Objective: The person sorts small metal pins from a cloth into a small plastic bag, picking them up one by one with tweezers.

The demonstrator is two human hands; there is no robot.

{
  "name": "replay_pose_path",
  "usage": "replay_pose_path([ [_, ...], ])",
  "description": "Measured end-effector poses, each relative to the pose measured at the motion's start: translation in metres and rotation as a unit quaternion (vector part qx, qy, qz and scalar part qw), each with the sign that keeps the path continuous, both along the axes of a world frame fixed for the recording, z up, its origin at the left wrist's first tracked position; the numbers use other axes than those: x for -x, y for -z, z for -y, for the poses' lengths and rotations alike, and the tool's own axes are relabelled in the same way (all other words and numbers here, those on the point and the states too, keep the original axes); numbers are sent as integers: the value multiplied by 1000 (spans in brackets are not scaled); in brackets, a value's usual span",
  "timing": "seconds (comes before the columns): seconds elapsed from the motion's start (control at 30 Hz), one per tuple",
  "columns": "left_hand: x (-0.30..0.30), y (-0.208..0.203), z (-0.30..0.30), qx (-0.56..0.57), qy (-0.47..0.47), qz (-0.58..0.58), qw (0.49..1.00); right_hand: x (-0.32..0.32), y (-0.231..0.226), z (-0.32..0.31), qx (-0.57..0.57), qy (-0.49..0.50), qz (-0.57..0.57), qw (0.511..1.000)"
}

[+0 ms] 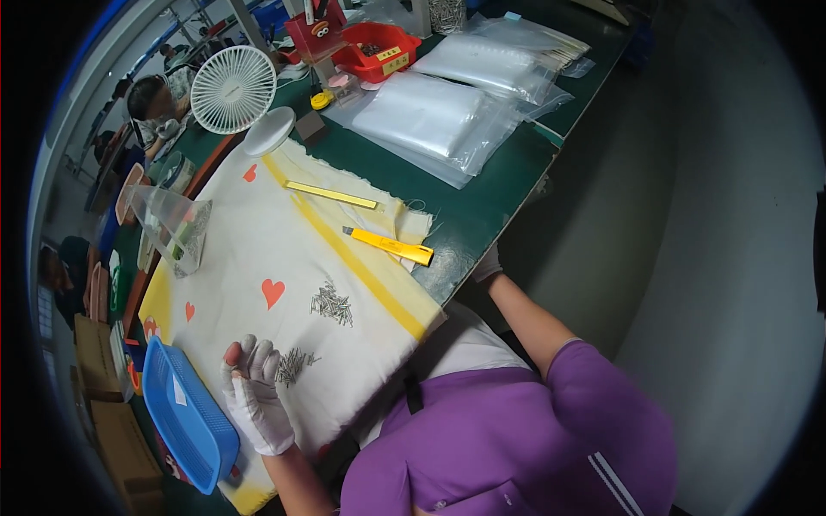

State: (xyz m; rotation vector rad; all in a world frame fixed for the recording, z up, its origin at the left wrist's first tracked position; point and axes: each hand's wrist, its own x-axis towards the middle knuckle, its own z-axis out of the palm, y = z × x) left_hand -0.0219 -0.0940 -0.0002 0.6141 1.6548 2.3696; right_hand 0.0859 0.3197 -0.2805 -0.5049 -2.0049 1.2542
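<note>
My left hand (258,402), in a white glove with one bare fingertip, is above the cloth-covered table, its fingers loosely bent and slightly apart. I see nothing held in it. Right beside its fingers is a small pile of short metal pins (294,366). A second pile of similar pins (332,304) lies farther off on the white cloth (232,284), which has red hearts and yellow bands. My right hand (488,265), also gloved, reaches past the table's right edge. Its fingers are hidden, so what it touches cannot be seen.
A blue plastic basket (191,413) is left of my left hand. On the cloth are a yellow cutter knife (389,246), a yellow strip (331,193) and a clear container (176,228). Behind are a white fan (233,90), clear plastic bags (422,112) and a red bin (379,50). People sit at left.
</note>
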Motion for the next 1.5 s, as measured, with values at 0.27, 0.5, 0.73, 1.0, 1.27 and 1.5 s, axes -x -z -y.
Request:
replay_pose_path([
  [0.27, 4, 11, -26, -37, 23, 11, 999, 5, 73, -18, 216, -223, -190, 931],
  [0.5, -4, 5, -32, 1, 7, 7, 1000, -23, 42, -15, 93, -230, -21, 969],
  [0.73, -11, -5, -43, 325, -30, -224, 918, -38, 5, -24, -54, -196, 129, 971],
  [1.0, -5, -3, -57, 488, -8, -454, 746, -53, -41, -25, -246, -136, 279, 918],
  [1.27, 5, -11, -45, 476, -19, -460, 749, -104, -255, 27, -12, -477, 428, 767],
  [1.5, -1, -16, -103, 467, 30, -454, 758, -43, -329, 80, -141, -229, 152, 951],
])
